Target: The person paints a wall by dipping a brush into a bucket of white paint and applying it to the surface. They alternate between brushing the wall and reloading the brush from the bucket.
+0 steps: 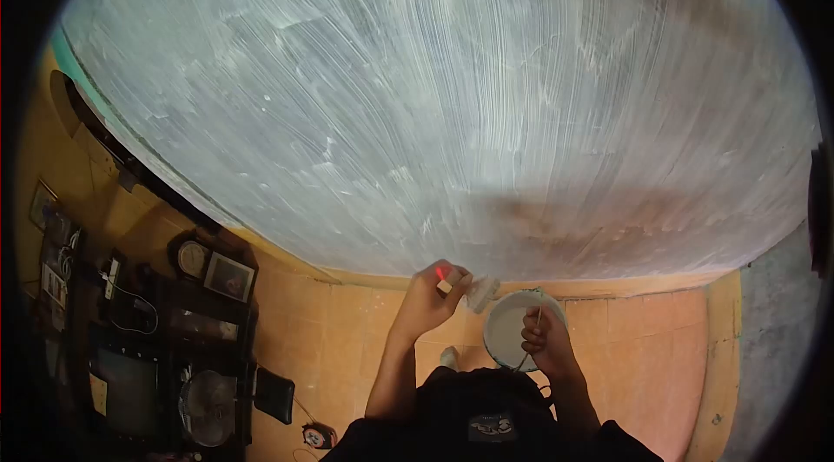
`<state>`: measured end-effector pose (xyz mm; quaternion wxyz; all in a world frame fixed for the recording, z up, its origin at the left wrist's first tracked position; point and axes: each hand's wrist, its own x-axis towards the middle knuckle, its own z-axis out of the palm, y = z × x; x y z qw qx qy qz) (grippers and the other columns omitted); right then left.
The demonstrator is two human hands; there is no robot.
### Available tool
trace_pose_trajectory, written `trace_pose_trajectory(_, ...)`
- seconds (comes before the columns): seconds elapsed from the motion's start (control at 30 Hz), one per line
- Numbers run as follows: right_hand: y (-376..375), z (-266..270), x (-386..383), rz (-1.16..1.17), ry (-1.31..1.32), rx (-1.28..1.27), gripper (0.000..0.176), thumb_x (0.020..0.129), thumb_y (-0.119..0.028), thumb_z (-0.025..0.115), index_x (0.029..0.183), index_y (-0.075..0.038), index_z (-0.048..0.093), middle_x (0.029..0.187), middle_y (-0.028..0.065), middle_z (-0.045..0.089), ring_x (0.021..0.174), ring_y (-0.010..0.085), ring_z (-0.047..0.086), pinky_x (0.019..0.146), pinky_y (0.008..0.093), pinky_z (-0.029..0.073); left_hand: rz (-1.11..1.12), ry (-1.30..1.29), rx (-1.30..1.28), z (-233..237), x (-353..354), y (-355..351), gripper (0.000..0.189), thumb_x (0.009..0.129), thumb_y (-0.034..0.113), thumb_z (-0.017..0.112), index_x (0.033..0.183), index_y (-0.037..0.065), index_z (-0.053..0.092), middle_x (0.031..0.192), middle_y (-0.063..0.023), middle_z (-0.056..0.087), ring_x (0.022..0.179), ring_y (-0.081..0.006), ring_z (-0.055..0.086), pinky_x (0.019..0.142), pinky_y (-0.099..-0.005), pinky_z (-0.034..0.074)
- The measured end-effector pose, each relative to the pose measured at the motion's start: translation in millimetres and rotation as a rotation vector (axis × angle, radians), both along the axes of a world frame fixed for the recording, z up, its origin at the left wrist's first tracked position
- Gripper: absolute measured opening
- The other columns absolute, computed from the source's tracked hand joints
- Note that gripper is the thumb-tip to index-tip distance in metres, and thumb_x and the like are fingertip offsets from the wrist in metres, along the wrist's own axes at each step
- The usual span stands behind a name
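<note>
My left hand (430,299) is closed around the handle of a paintbrush (481,293), whose pale, coated bristles point right toward the bucket. A red and light-coloured part of the handle shows between the fingers. My right hand (544,340) grips the thin bail handle of a paint bucket (504,329) that holds whitish paint. The brush is just off the bucket's upper left rim. Ahead of both hands rises a wall (417,115), covered with streaky white brush strokes over a grey-blue ground, with browner patches low on the right.
On the left stands a dark cabinet (165,345) with a television (126,384), a fan (208,408), a framed picture (230,277) and a clock (192,257). A small orange-and-black object (319,436) lies on the orange tiled floor (634,358). A grey side wall (773,332) borders the right.
</note>
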<state>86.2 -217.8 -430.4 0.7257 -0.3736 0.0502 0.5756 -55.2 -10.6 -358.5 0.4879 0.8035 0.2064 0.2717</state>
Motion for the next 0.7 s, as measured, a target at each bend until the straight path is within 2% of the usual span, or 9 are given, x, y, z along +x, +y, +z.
trace_pose_trajectory(0.03,1.3,7.3,-0.7,0.016,0.006,0.028,0.027,0.102,-0.034,0.041,0.097,-0.011,0.052,0.065,-0.0035,0.036,0.049,0.0051,0.027,0.045,0.0200,0.023,0.050,0.007,-0.135,-15.1,-1.7,-5.4,0.006,0.086,0.001,0.064,0.091,-0.001,0.067,0.087,-0.0081,0.068,0.074,-0.0133,0.065,0.056,-0.0252,0.052)
trace_pose_trajectory(0.1,1.1,17.1,-2.8,0.045,0.017,0.037,0.030,0.102,-0.037,0.039,0.098,-0.010,0.053,0.066,-0.0034,0.036,0.049,0.0052,0.027,0.045,0.0199,0.023,0.079,-0.050,-0.161,-36.3,-9.8,-16.3,0.013,0.090,0.007,0.063,0.092,-0.005,0.064,0.088,-0.0121,0.068,0.074,-0.0145,0.066,0.056,-0.0263,0.055)
trace_pose_trajectory(0.17,5.8,22.7,-4.2,0.095,-0.006,0.057,0.037,0.103,-0.042,0.036,0.101,-0.009,0.053,0.066,-0.0035,0.036,0.049,0.0052,0.027,0.045,0.0199,0.024,0.247,-0.246,-0.460,-48.4,-17.9,-24.3,0.018,0.093,0.012,0.060,0.096,-0.006,0.064,0.085,-0.0104,0.068,0.073,-0.0147,0.066,0.056,-0.0262,0.055)
trace_pose_trajectory(0.2,8.1,25.4,-5.3,0.104,0.000,0.054,0.037,0.103,-0.042,0.036,0.101,-0.009,0.053,0.066,-0.0035,0.036,0.049,0.0052,0.027,0.045,0.0199,0.024,0.246,-0.284,-0.487,-48.8,-20.8,-27.1,0.023,0.096,0.015,0.058,0.099,-0.006,0.064,0.085,-0.0101,0.068,0.073,-0.0153,0.066,0.057,-0.0261,0.056)
trace_pose_trajectory(0.43,15.9,30.7,-6.5,0.176,-0.121,0.010,0.046,0.102,-0.051,0.028,0.112,-0.010,0.045,0.070,-0.0007,0.042,0.051,0.0053,0.028,0.047,0.0193,0.024,0.249,-0.083,-0.389,-51.5,-17.8,-39.3,0.023,0.095,0.018,0.059,0.100,-0.004,0.064,0.086,-0.0101,0.069,0.073,-0.0152,0.067,0.056,-0.0264,0.056)
trace_pose_trajectory(0.5,19.0,36.5,-5.6,0.163,-0.129,-0.019,0.047,0.102,-0.053,0.027,0.113,-0.010,0.043,0.071,0.0002,0.043,0.051,0.0054,0.028,0.047,0.0193,0.024,0.205,-0.074,-0.321,-50.8,-14.2,-42.8,0.025,0.095,0.018,0.059,0.095,-0.006,0.065,0.087,-0.0120,0.068,0.075,-0.0172,0.067,0.057,-0.0275,0.056)
trace_pose_trajectory(0.57,21.0,42.6,-0.8,0.216,-0.123,0.032,0.051,0.101,-0.056,0.022,0.113,-0.012,0.045,0.072,-0.0001,0.042,0.050,0.0059,0.028,0.047,0.0190,0.024,0.219,-0.034,-0.288,-50.5,-8.9,-46.7,0.022,0.094,0.017,0.061,0.093,-0.004,0.065,0.085,-0.0108,0.069,0.073,-0.0157,0.067,0.057,-0.0264,0.055)
trace_pose_trajectory(0.63,18.1,45.8,1.2,0.217,-0.098,0.040,0.055,0.100,-0.058,0.021,0.114,-0.011,0.045,0.073,0.0002,0.043,0.050,0.0060,0.028,0.046,0.0188,0.023,0.141,-0.048,-0.124,-40.4,-1.7,-46.0,0.016,0.091,0.013,0.063,0.091,-0.003,0.065,0.079,-0.0121,0.068,0.066,-0.0174,0.068,0.053,-0.0278,0.054)
trace_pose_trajectory(0.7,20.1,49.4,4.5,0.221,-0.078,0.065,0.058,0.099,-0.061,0.020,0.114,-0.011,0.045,0.075,0.0005,0.043,0.050,0.0061,0.028,0.046,0.0185,0.023,0.138,-0.053,-0.084,-34.0,7.7,-44.4,0.013,0.089,0.011,0.065,0.089,-0.002,0.065,0.076,-0.0127,0.067,0.064,-0.0196,0.068,0.052,-0.0292,0.054)
